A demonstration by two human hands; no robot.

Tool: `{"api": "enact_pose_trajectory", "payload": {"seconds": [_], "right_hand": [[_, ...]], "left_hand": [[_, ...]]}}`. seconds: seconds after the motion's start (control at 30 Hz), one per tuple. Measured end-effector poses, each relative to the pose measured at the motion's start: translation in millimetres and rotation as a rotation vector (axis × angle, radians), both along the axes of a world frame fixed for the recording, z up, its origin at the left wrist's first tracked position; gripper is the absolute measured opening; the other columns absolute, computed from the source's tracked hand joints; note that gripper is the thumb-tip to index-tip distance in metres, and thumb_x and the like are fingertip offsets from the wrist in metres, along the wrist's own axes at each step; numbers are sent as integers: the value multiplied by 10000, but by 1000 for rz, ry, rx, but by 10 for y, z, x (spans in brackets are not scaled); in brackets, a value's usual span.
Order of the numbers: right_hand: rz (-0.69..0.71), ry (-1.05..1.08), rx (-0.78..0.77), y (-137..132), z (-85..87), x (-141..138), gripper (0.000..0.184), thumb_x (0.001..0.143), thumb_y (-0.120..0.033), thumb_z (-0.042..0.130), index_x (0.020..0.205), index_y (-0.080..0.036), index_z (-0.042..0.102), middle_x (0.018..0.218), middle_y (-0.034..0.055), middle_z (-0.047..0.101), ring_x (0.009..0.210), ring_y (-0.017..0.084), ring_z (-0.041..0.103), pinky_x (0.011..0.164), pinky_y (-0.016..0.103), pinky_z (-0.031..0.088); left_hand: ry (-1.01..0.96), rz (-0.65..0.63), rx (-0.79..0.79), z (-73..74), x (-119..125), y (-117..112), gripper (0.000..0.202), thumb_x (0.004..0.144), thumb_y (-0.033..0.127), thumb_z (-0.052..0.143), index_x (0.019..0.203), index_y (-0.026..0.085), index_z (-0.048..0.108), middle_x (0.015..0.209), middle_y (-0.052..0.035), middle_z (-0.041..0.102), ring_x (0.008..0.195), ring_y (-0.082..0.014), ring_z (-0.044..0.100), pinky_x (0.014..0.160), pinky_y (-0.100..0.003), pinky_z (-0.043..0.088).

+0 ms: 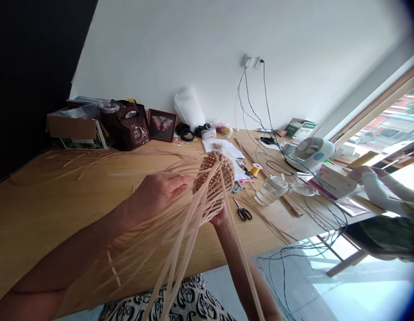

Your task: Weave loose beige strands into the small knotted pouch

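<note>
A half-woven cane basket [214, 183] is held up above the wooden table [60, 200], with long pale stakes fanning from it toward the lower left. My left hand [160, 194] lies against its near side, fingers pressed on the weave and stakes. My right hand [221, 217] sits under the basket, mostly hidden behind it and the stakes. Loose cane strips [93, 160] lie on the table behind my left hand.
Black-handled scissors [243, 211], a yellow spool [255, 169] and a glass jar [270, 191] lie right of the basket. Blue cables [327, 209] cross the table edge. A co-worker's sleeved hand [359, 173] rests on a card at right. A white fan [310, 154] stands behind.
</note>
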State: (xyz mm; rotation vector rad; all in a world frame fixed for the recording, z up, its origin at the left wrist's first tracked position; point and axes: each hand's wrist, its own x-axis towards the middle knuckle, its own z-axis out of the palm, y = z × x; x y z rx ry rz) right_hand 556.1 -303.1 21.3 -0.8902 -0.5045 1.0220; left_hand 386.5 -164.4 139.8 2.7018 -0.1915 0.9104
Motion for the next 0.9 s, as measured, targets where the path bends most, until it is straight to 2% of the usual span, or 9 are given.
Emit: {"api": "enact_pose_trajectory", "payload": {"seconds": [0.2, 0.3, 0.43, 0.53, 0.6, 0.73, 0.8, 0.9], "right_hand": [[114, 65, -20, 44, -25, 37, 370, 795, -514, 448, 881, -218, 653, 944, 42, 698, 988, 244, 610, 853, 444, 491], [89, 60, -34, 76, -64, 51, 401, 804, -528, 433, 901, -204, 649, 974, 49, 691, 957, 232, 621, 850, 426, 494], [38, 86, -75, 89, -121, 61, 427, 824, -547, 406, 941, -208, 637, 944, 46, 695, 895, 216, 633, 789, 414, 510], [-11, 94, -80, 84, -130, 54, 418, 836, -546, 399, 976, -230, 633, 973, 26, 688, 879, 202, 628, 774, 395, 508], [-47, 76, -82, 87, -129, 46, 424, 838, -554, 396, 1005, -243, 631, 992, 18, 682, 879, 193, 622, 769, 377, 504], [-102, 11, -90, 112, -151, 27, 441, 829, -573, 407, 1052, -259, 622, 1002, 19, 678, 906, 195, 609, 777, 376, 493], [-107, -22, -73, 125, -165, 15, 458, 822, -589, 406, 1073, -267, 612, 1018, 21, 673, 940, 203, 601, 797, 392, 485], [-123, -44, -54, 128, -164, -9, 488, 805, -618, 406, 1074, -266, 611, 1046, 29, 666, 991, 219, 587, 826, 415, 473]], "left_hand": [[-75, 269, 17, -131, 96, -49, 273, 882, 293, 433, 1035, 208, 642, 969, -42, 697, 881, -168, 640, 779, -263, 483], [-58, 365, 10, -182, 159, -75, 278, 874, 357, 447, 991, 209, 650, 968, -42, 698, 871, -180, 639, 775, -276, 474], [20, 431, -25, -208, 247, -82, 282, 861, 377, 468, 1037, 226, 628, 950, -36, 700, 854, -189, 639, 742, -282, 472], [47, 484, 29, -204, 319, -75, 276, 834, 398, 502, 970, 203, 641, 876, -65, 695, 832, -220, 633, 742, -314, 468], [18, 526, 74, -204, 371, -76, 299, 812, 410, 529, 983, 185, 628, 920, -87, 678, 873, -241, 617, 767, -334, 461], [-49, 526, 80, -230, 474, -99, 289, 807, 340, 542, 1026, 163, 608, 1030, -115, 632, 948, -256, 582, 800, -351, 453], [-100, 494, 18, -254, 520, -109, 272, 830, 310, 508, 1037, 168, 611, 1038, -112, 628, 949, -248, 579, 808, -355, 452], [-173, 365, -156, -290, 586, -91, 282, 854, 299, 470, 1075, 201, 614, 1047, -82, 644, 944, -227, 589, 830, -361, 453]]}}
